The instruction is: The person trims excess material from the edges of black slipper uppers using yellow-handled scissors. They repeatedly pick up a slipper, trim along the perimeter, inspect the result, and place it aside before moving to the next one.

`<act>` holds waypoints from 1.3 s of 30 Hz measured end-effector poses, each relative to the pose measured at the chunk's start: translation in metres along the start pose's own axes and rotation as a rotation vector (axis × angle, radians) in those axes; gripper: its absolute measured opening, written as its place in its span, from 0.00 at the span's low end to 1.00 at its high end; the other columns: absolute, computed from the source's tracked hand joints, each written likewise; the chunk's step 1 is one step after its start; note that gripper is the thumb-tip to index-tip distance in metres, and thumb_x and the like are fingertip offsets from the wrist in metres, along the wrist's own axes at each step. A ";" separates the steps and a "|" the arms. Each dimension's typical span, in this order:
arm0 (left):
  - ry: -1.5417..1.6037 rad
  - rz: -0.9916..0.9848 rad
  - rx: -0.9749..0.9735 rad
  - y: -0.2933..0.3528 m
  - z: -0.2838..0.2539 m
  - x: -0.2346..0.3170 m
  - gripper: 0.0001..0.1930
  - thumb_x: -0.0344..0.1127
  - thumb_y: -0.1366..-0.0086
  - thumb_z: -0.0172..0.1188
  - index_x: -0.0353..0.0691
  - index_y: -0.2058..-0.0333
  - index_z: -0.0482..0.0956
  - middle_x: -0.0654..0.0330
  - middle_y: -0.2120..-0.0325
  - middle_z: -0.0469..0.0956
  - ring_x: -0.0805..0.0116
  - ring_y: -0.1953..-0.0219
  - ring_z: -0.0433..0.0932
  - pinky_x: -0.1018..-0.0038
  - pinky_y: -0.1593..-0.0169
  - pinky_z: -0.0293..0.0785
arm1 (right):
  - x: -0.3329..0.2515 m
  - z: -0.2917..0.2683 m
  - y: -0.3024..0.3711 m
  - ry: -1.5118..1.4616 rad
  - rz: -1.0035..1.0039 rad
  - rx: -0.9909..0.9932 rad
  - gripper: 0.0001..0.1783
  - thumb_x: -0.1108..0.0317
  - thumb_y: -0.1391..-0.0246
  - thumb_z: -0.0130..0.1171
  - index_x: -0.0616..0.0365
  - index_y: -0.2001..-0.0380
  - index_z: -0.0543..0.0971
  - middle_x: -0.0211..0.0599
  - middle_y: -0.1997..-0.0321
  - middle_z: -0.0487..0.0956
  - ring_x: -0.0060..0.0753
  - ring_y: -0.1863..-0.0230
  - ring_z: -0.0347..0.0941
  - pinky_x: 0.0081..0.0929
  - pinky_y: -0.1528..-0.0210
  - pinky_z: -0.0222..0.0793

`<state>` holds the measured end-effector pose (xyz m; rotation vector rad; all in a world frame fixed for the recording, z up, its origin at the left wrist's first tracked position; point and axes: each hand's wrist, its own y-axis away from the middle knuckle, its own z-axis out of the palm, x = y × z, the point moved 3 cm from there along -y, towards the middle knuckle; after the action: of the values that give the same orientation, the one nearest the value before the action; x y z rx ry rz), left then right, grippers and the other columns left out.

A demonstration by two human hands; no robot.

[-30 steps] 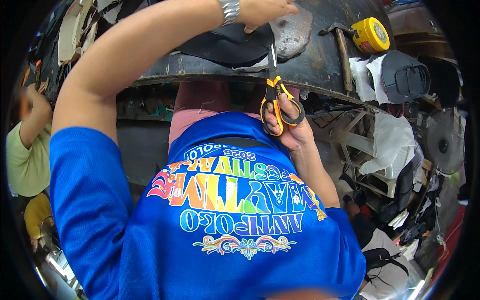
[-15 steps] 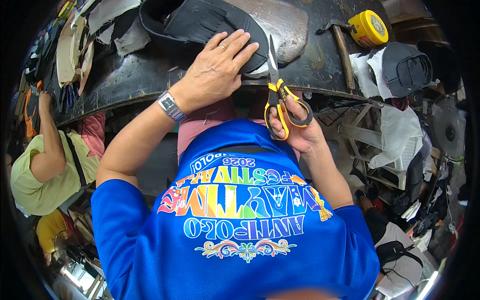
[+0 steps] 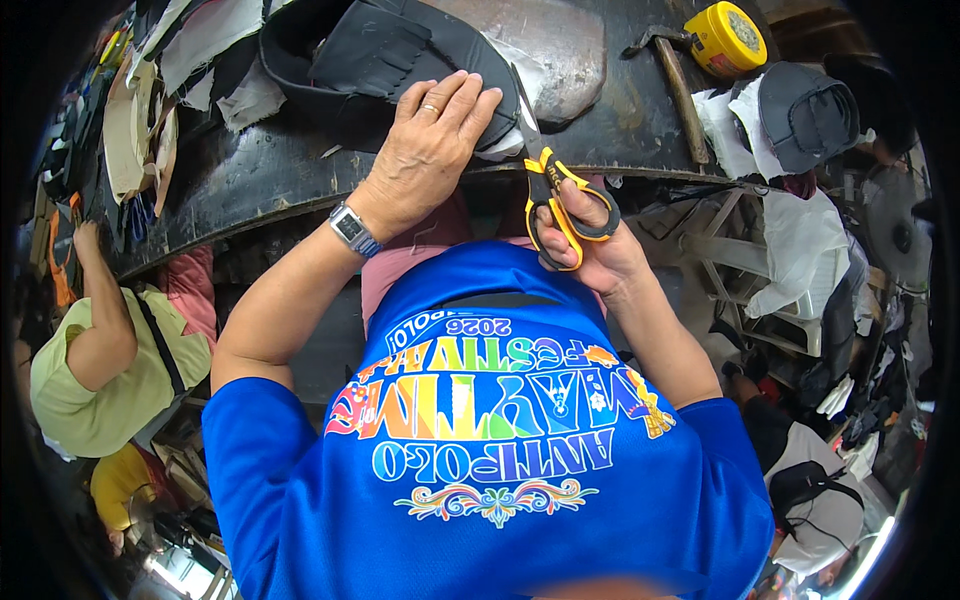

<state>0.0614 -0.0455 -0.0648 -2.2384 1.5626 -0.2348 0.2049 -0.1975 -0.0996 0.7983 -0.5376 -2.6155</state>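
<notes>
A black shoe upper (image 3: 375, 50) with a fringed flap lies at the table's front edge, its rounded end toward the right. White lining (image 3: 500, 147) shows along that end. My left hand (image 3: 430, 140) rests over the upper, fingers stretched out and pressing on it; the thumb is mostly hidden. In my right hand (image 3: 600, 240) is a pair of yellow-and-black scissors (image 3: 541, 170), fingers and thumb through the handle loops. The blades point away from me, close beside the upper's rounded edge. Whether they touch it, I cannot tell.
A smooth slab (image 3: 570, 60) lies behind the scissors on the dark table (image 3: 250, 170). To the right are a hammer (image 3: 684, 105), a yellow tub (image 3: 712, 45) and another black upper (image 3: 805, 120). Scraps (image 3: 135, 130) crowd the left. A person (image 3: 95, 365) sits at the far left.
Both hands, the upper and the scissors appear slightly farther left, partly because the whole view has shifted. The blades lean more to the left. My hold on the scissors looks the same.
</notes>
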 end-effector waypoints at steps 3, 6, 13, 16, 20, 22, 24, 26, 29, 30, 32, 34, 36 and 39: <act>0.038 -0.016 0.035 -0.001 0.001 -0.002 0.23 0.29 0.42 0.54 0.38 0.45 0.73 0.53 0.47 0.72 0.60 0.42 0.70 0.63 0.40 0.60 | 0.000 -0.002 0.004 0.024 0.036 0.050 0.23 0.47 0.42 0.60 0.59 0.71 0.75 0.35 0.82 0.73 0.20 0.86 0.65 0.14 0.83 0.60; 0.105 -0.034 0.062 -0.003 0.000 -0.005 0.23 0.28 0.44 0.56 0.40 0.47 0.75 0.55 0.49 0.74 0.61 0.44 0.71 0.63 0.41 0.61 | -0.004 -0.001 0.005 0.074 0.054 0.046 0.25 0.45 0.43 0.60 0.60 0.70 0.75 0.36 0.81 0.74 0.22 0.85 0.67 0.15 0.81 0.61; 0.303 -0.092 0.035 0.006 -0.010 -0.012 0.33 0.23 0.53 0.64 0.44 0.44 0.74 0.58 0.47 0.74 0.59 0.44 0.71 0.62 0.40 0.62 | -0.002 0.008 -0.006 0.001 0.143 -0.158 0.30 0.38 0.41 0.52 0.59 0.63 0.77 0.42 0.73 0.76 0.33 0.71 0.73 0.25 0.68 0.67; 0.307 -0.083 0.015 0.009 -0.012 -0.011 0.33 0.24 0.52 0.65 0.44 0.43 0.73 0.58 0.47 0.73 0.59 0.43 0.70 0.62 0.40 0.62 | -0.002 0.010 -0.017 0.022 0.115 -0.167 0.29 0.39 0.40 0.52 0.59 0.63 0.77 0.42 0.73 0.76 0.33 0.73 0.73 0.24 0.68 0.67; 0.316 -0.097 0.013 0.009 -0.012 -0.011 0.33 0.26 0.52 0.67 0.45 0.43 0.74 0.57 0.45 0.73 0.59 0.42 0.70 0.63 0.40 0.62 | -0.006 0.012 -0.021 0.079 0.068 -0.111 0.28 0.41 0.41 0.54 0.59 0.64 0.77 0.40 0.75 0.76 0.32 0.75 0.72 0.23 0.69 0.67; 0.302 -0.099 0.021 0.009 -0.012 -0.010 0.33 0.27 0.53 0.68 0.45 0.43 0.74 0.58 0.45 0.73 0.60 0.42 0.69 0.63 0.40 0.62 | -0.009 0.012 -0.020 0.100 0.043 -0.061 0.25 0.44 0.40 0.56 0.59 0.65 0.77 0.40 0.76 0.76 0.30 0.78 0.72 0.22 0.73 0.67; 0.315 -0.099 0.008 0.008 -0.011 -0.011 0.34 0.26 0.53 0.68 0.45 0.43 0.74 0.58 0.44 0.72 0.60 0.42 0.69 0.64 0.40 0.62 | -0.011 0.012 -0.017 0.103 0.011 -0.020 0.23 0.47 0.40 0.57 0.60 0.65 0.76 0.39 0.78 0.75 0.28 0.81 0.70 0.20 0.77 0.66; 0.323 -0.098 0.004 0.009 -0.011 -0.011 0.34 0.26 0.54 0.68 0.45 0.44 0.74 0.59 0.44 0.73 0.60 0.42 0.69 0.64 0.40 0.62 | -0.013 0.011 -0.016 0.094 -0.027 -0.005 0.21 0.50 0.40 0.58 0.60 0.66 0.76 0.38 0.80 0.74 0.25 0.85 0.68 0.18 0.81 0.65; 0.323 -0.092 0.008 0.009 -0.011 -0.012 0.34 0.25 0.55 0.68 0.45 0.44 0.74 0.59 0.45 0.73 0.60 0.42 0.70 0.64 0.40 0.62 | -0.013 0.009 -0.015 0.092 0.010 0.020 0.23 0.46 0.42 0.61 0.58 0.72 0.76 0.33 0.83 0.73 0.20 0.86 0.67 0.14 0.82 0.63; 0.325 -0.091 0.007 0.009 -0.011 -0.012 0.34 0.25 0.55 0.68 0.45 0.44 0.75 0.59 0.45 0.73 0.60 0.42 0.70 0.64 0.40 0.62 | -0.013 0.008 -0.015 0.101 0.018 0.022 0.22 0.47 0.42 0.61 0.58 0.72 0.76 0.32 0.83 0.73 0.20 0.87 0.67 0.14 0.83 0.62; 0.337 -0.093 0.002 0.008 -0.011 -0.012 0.34 0.25 0.54 0.67 0.45 0.44 0.75 0.59 0.45 0.73 0.60 0.42 0.70 0.64 0.40 0.62 | -0.014 0.007 -0.014 0.128 0.037 0.035 0.22 0.48 0.43 0.62 0.58 0.72 0.75 0.32 0.84 0.73 0.19 0.87 0.66 0.13 0.83 0.62; 0.351 -0.099 -0.004 0.008 -0.012 -0.013 0.33 0.25 0.53 0.67 0.45 0.44 0.75 0.59 0.45 0.73 0.59 0.42 0.70 0.64 0.39 0.62 | -0.015 0.006 -0.013 0.146 0.067 0.045 0.21 0.49 0.43 0.62 0.57 0.71 0.75 0.31 0.84 0.73 0.18 0.87 0.66 0.13 0.84 0.61; 0.373 -0.100 -0.010 0.009 -0.014 -0.014 0.32 0.25 0.52 0.66 0.44 0.44 0.74 0.58 0.45 0.73 0.59 0.42 0.70 0.64 0.39 0.62 | -0.018 0.008 -0.014 0.200 0.063 0.027 0.21 0.48 0.42 0.61 0.56 0.68 0.75 0.33 0.82 0.74 0.20 0.86 0.68 0.14 0.84 0.63; 0.411 -0.100 -0.025 0.012 -0.018 -0.015 0.30 0.26 0.50 0.64 0.43 0.44 0.74 0.58 0.45 0.73 0.58 0.42 0.70 0.63 0.38 0.62 | -0.024 0.012 -0.016 0.143 0.066 0.019 0.22 0.46 0.42 0.59 0.56 0.68 0.76 0.35 0.80 0.76 0.23 0.84 0.71 0.16 0.82 0.66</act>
<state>0.0398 -0.0391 -0.0524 -2.3988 1.6532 -0.7483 0.2132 -0.1704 -0.0872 0.9484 -0.5392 -2.4734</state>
